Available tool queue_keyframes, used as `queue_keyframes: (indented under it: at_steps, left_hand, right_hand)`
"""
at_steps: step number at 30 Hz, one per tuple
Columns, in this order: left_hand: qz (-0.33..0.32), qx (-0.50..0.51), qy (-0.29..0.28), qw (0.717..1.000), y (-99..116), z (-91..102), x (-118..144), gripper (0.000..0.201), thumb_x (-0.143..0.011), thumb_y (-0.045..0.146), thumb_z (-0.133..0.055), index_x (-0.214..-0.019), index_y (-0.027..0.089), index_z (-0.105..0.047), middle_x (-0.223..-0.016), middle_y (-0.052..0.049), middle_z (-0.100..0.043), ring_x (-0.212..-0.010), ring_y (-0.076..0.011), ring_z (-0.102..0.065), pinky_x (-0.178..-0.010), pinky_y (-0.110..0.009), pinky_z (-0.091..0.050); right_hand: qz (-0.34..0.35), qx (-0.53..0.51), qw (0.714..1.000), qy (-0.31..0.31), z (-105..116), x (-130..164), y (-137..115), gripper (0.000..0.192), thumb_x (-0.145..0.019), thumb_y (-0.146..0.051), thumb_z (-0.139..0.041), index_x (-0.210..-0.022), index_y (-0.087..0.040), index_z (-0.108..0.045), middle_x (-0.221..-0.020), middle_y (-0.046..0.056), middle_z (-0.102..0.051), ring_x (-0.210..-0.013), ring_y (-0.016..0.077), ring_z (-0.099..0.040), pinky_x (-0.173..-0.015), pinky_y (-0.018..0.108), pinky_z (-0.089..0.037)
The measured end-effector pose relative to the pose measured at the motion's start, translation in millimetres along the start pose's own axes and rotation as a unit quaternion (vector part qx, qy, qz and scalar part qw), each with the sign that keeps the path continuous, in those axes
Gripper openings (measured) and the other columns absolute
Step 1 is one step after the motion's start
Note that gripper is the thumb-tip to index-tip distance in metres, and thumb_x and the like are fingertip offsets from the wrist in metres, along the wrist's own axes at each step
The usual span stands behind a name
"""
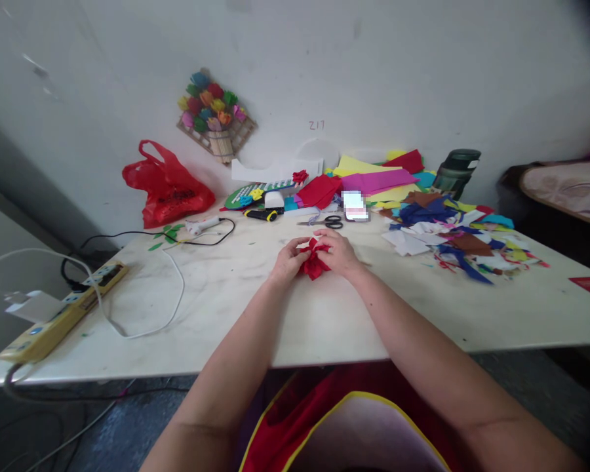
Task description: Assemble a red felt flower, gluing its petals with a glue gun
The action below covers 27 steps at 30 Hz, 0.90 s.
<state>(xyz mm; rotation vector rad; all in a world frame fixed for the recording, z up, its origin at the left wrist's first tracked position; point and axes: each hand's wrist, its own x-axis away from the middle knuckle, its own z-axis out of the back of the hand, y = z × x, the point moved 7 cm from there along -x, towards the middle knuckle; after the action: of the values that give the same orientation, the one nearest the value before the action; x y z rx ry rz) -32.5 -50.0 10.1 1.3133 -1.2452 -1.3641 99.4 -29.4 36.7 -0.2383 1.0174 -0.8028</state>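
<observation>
Head view: red paper flower sits pinched between left hand and right hand grips above the table.

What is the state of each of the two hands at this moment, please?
Left hand: closed on the red paper piece, pinching its left side.
Right hand: closed on the same red paper piece, from the right and above.

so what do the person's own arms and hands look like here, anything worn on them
Both arms are bare up to the frame edge: no sleeves or gloves show. The left hand and right hand carry no watch, bracelet or ring that can be made out.
</observation>
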Motion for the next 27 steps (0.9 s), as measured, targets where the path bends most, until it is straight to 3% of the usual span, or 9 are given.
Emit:
queue_keyframes:
  at_steps: [6,15,27]
  left_hand:
    - [0.016,0.027,0.001,1.0,-4,1.2,-3,0.053,-0.065,0.019,-0.073,-0.114,0.014,-0.055,-0.087,-0.007,-0.071,-0.071,-0.0154,-0.065,-0.07,-0.027,-0.048]
    - [0.011,0.042,0.033,0.999,-5,4.4,-4,0.045,-0.064,0.015,-0.071,-0.108,0.014,-0.058,-0.086,-0.007,-0.072,-0.072,-0.0153,-0.066,-0.072,-0.028,-0.05]
    - [0.017,0.029,0.041,0.999,-10,6.9,-6,0.046,-0.064,0.015,-0.069,-0.108,0.014,-0.058,-0.088,-0.009,-0.072,-0.074,-0.0167,-0.066,-0.071,-0.028,-0.051]
  right_hand:
    - [0.034,0.035,0.999,-0.007,0,1,-12,0.016,-0.064,-0.01,-0.055,-0.067,-0.022,-0.066,-0.11,0.007,-0.066,-0.104,0.0258,-0.061,-0.092,0.046,-0.048]
    - [0.041,0.063,0.997,0.022,2,2,-12,0.011,-0.065,-0.014,-0.059,-0.067,-0.022,-0.065,-0.108,0.006,-0.067,-0.098,0.0251,-0.063,-0.086,0.044,-0.051]
    - [0.034,0.073,0.997,-0.015,2,2,-15,0.017,-0.066,-0.009,-0.055,-0.069,-0.022,-0.066,-0.111,0.006,-0.066,-0.101,0.0255,-0.062,-0.084,0.044,-0.05]
